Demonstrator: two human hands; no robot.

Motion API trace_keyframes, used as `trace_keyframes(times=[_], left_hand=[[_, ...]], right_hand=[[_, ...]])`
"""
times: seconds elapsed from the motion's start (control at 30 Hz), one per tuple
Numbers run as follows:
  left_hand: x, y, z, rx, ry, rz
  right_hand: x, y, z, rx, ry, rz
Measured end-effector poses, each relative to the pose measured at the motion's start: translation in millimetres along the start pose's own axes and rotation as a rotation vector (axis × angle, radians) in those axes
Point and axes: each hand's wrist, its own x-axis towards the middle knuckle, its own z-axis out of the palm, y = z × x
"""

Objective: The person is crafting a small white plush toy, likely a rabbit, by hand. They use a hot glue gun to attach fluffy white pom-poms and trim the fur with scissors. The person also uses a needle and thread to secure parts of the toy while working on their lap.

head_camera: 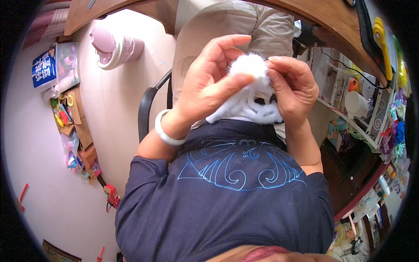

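Note:
In the head view, my left hand (209, 78) curves around a fluffy white pompom-like ball (249, 65), the thumb lying across its front. My right hand (291, 85) pinches at the ball's right side with thumb and forefinger; what lies between those fingertips is too small to tell. Below the ball, white fuzzy strands, perhaps chenille stems, and a white fuzzy piece with dark spots (265, 113) rest on my lap against the dark shirt. The palms hide part of these white pieces.
A wooden desk edge (314, 16) curves across the top, with a yellow-handled tool (381, 46) at its right. A pink waste bin (131, 49) stands on the floor to the left, near a black chair armrest (147, 111). Boxes (83, 124) line the wall; a white shelf (347, 121) stands right.

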Motion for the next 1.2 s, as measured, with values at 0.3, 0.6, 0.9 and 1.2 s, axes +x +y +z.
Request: trace_keyframes(times=[0.3,0.6,0.9,1.2], left_hand=[[0.2,3.3,3.7,-0.097,0.06,-0.167],[2.9,2.7,2.8,-0.217,0.142,-0.218],[0.3,-3.3,-0.9,-0.066,0.169,-0.133],[0.4,-10.9,-9.4,-0.07,0.206,-0.133]], right_hand=[[3.0,3.2,-2.4,0.043,0.012,0.132],[0.0,8.9,-4.4,0.024,-0.008,0.184],[-2.4,12.0,-6.2,0.024,-0.029,0.193],[-0.6,11.5,-8.7,0.03,-0.067,0.206]])
